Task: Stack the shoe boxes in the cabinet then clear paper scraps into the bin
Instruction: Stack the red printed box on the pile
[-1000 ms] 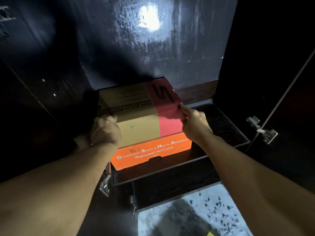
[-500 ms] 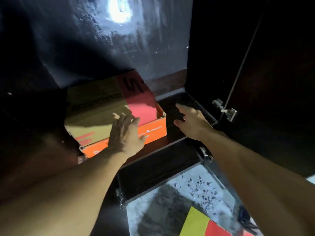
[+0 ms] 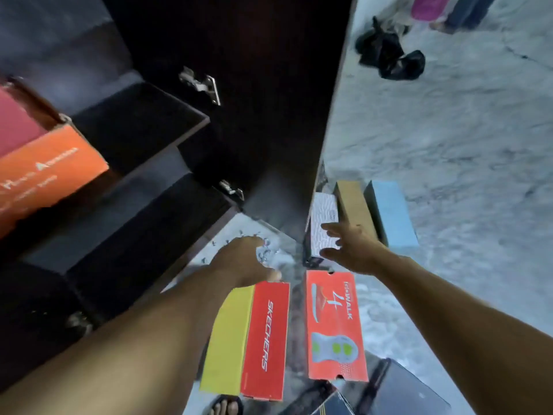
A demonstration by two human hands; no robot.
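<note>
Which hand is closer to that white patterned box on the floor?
Right. The right hand reaches over the white patterned box; the left hand hovers beside it, above the paper scraps.

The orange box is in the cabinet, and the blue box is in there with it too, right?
Not quite. The orange box is in the cabinet, but the blue box is not. The head view shows it out on the floor, beside the tan box.
</note>
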